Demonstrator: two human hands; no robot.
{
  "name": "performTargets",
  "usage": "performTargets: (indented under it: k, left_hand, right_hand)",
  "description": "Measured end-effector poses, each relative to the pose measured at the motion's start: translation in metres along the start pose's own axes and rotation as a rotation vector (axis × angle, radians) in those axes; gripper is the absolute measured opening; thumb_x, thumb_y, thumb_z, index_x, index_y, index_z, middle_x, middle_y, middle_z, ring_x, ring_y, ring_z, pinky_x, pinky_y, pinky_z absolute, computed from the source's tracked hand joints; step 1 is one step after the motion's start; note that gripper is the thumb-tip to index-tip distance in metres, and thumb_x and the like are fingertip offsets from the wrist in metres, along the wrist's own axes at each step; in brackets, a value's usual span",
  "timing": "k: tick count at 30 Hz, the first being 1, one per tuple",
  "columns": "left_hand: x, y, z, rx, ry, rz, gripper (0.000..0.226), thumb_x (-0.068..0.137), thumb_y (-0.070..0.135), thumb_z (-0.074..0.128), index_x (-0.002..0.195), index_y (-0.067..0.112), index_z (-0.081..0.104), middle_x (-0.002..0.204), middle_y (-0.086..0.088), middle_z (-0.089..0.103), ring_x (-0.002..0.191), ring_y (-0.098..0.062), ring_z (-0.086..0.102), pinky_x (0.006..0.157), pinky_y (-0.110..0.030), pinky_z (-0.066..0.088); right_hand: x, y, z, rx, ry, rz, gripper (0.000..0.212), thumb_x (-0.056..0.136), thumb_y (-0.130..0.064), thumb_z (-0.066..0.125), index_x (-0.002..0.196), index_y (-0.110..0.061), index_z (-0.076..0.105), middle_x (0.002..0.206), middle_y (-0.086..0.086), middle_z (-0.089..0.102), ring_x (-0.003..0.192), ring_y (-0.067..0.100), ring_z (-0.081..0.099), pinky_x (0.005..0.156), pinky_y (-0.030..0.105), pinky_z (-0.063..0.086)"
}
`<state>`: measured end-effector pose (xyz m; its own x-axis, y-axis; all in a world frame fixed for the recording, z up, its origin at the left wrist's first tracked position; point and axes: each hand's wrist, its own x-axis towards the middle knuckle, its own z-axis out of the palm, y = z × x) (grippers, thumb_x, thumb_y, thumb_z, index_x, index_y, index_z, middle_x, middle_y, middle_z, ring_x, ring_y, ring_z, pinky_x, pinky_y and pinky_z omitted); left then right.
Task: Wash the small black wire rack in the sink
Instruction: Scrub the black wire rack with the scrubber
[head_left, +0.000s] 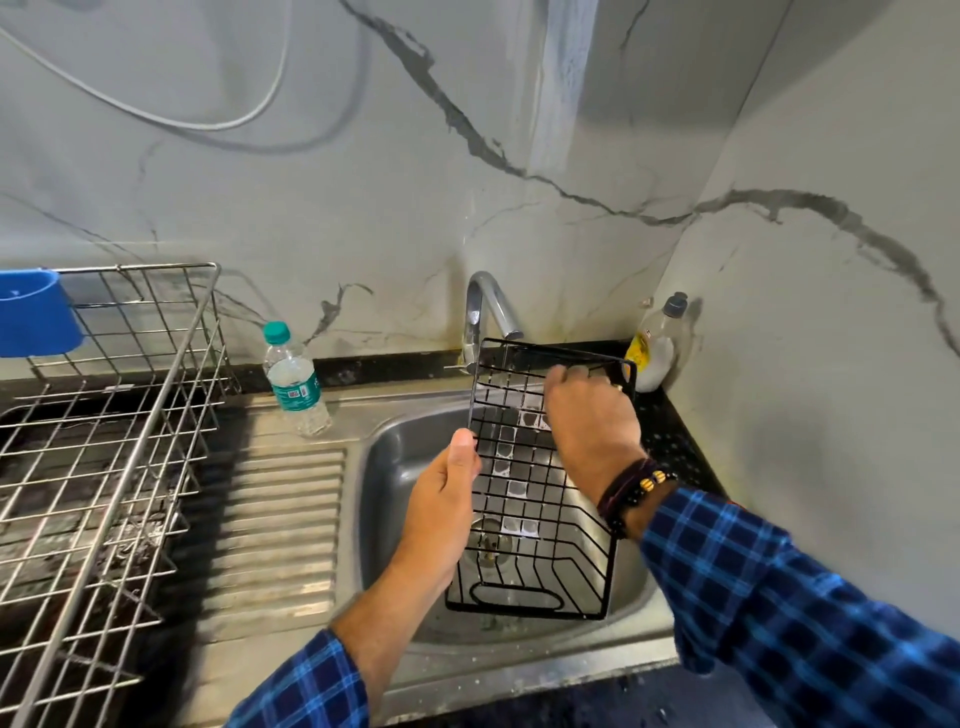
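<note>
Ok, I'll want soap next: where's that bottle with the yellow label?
In the head view the bottle stands at the back right corner of the counter, right of the tap and just behind the black wire rack.

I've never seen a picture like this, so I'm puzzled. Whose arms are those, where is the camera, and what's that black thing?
The camera sits on a person's head and looks down, so you see their own two arms. The left hand grips the side of a black wire rack, and the right hand curls its fingers on wires near its top. They hold it over a steel sink, below the tap. Left of the sink stand a water bottle and a big metal drainer with a blue cup. A soap bottle sits in the corner.
</note>
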<state>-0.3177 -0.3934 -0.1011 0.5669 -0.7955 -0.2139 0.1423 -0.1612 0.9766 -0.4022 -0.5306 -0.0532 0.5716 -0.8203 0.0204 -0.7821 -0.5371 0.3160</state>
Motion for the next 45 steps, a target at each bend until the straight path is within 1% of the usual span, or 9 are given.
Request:
performTargets:
  k: [3, 8, 14, 22, 26, 29, 33, 40, 45]
  left_hand:
    - [0.002, 0.005, -0.002, 0.057, 0.037, 0.021, 0.03, 0.102, 0.049, 0.036, 0.093, 0.034, 0.061, 0.1, 0.019, 0.062, 0.092, 0.012, 0.055, 0.08, -0.008, 0.039]
    - [0.004, 0.005, -0.002, 0.226, 0.068, 0.175, 0.042, 0.105, 0.043, 0.038, 0.103, 0.011, 0.065, 0.092, 0.013, 0.063, 0.092, 0.004, 0.057, 0.074, -0.003, 0.039]
    - [0.009, 0.02, 0.001, 0.268, 0.113, 0.232, 0.045, 0.105, 0.045, 0.034, 0.087, 0.013, 0.061, 0.071, 0.005, 0.052, 0.071, 0.0, 0.049, 0.07, -0.021, 0.04]
    - [0.013, 0.025, 0.0, 0.508, 0.067, 0.398, 0.054, 0.097, 0.062, 0.028, 0.075, 0.02, 0.055, 0.081, 0.002, 0.055, 0.078, -0.015, 0.055, 0.077, -0.042, 0.051]
    - [0.014, 0.019, 0.001, 0.577, 0.099, 0.399, 0.053, 0.096, 0.064, 0.028, 0.067, 0.026, 0.05, 0.079, 0.004, 0.056, 0.08, -0.015, 0.057, 0.078, -0.045, 0.05]
    - [0.014, 0.016, 0.005, 0.514, 0.134, 0.395, 0.053, 0.101, 0.053, 0.034, 0.071, 0.015, 0.055, 0.077, -0.001, 0.056, 0.074, -0.013, 0.054, 0.068, -0.031, 0.041]
    - [0.017, 0.022, 0.002, 0.47, 0.174, 0.398, 0.045, 0.104, 0.043, 0.036, 0.068, 0.019, 0.047, 0.072, 0.002, 0.048, 0.068, -0.011, 0.046, 0.062, -0.022, 0.035]
    - [0.026, 0.033, -0.002, 0.487, 0.187, 0.373, 0.041, 0.107, 0.044, 0.032, 0.079, 0.021, 0.052, 0.082, -0.003, 0.059, 0.078, -0.015, 0.056, 0.064, -0.021, 0.039]
    - [0.028, 0.05, 0.002, 0.607, 0.089, 0.423, 0.041, 0.105, 0.047, 0.035, 0.071, 0.029, 0.05, 0.08, 0.006, 0.051, 0.071, -0.009, 0.05, 0.062, -0.024, 0.035]
  right_hand:
    - [0.005, 0.006, 0.005, -0.168, -0.008, -0.065, 0.037, 0.093, -0.007, 0.062, 0.129, 0.0, 0.055, 0.12, 0.018, 0.057, 0.108, 0.029, 0.059, 0.082, 0.038, 0.056]
    - [-0.02, -0.007, 0.033, -0.234, -0.122, -0.247, 0.031, 0.088, -0.008, 0.069, 0.118, -0.005, 0.062, 0.111, 0.013, 0.063, 0.102, 0.026, 0.061, 0.084, 0.037, 0.053]
    - [-0.074, -0.021, 0.046, -0.169, -0.177, -0.564, 0.023, 0.094, -0.008, 0.061, 0.117, -0.005, 0.058, 0.11, 0.012, 0.061, 0.1, 0.024, 0.059, 0.082, 0.035, 0.051]
    - [0.002, 0.023, 0.005, -0.162, 0.02, -0.124, 0.021, 0.094, -0.007, 0.062, 0.115, -0.007, 0.064, 0.112, 0.01, 0.059, 0.102, 0.023, 0.064, 0.08, 0.034, 0.055]
    - [-0.022, 0.004, 0.029, -0.099, -0.044, -0.255, 0.017, 0.096, -0.013, 0.06, 0.112, -0.008, 0.064, 0.103, 0.007, 0.062, 0.091, 0.02, 0.064, 0.077, 0.03, 0.056]
    - [-0.059, -0.021, 0.064, -0.15, -0.101, -0.467, 0.016, 0.098, -0.006, 0.046, 0.109, -0.001, 0.056, 0.095, 0.011, 0.056, 0.083, 0.022, 0.059, 0.07, 0.028, 0.05]
    - [-0.084, -0.038, 0.072, -0.134, -0.208, -0.604, 0.027, 0.093, -0.001, 0.056, 0.119, -0.005, 0.051, 0.108, 0.012, 0.057, 0.092, 0.024, 0.06, 0.073, 0.031, 0.051]
    - [-0.029, 0.0, 0.036, -0.12, 0.004, -0.316, 0.02, 0.096, -0.011, 0.056, 0.116, -0.007, 0.054, 0.106, 0.01, 0.056, 0.09, 0.018, 0.058, 0.075, 0.027, 0.054]
    - [-0.006, 0.018, 0.004, -0.123, 0.09, -0.211, 0.024, 0.089, -0.006, 0.065, 0.113, -0.007, 0.063, 0.11, 0.012, 0.057, 0.096, 0.024, 0.06, 0.078, 0.037, 0.055]
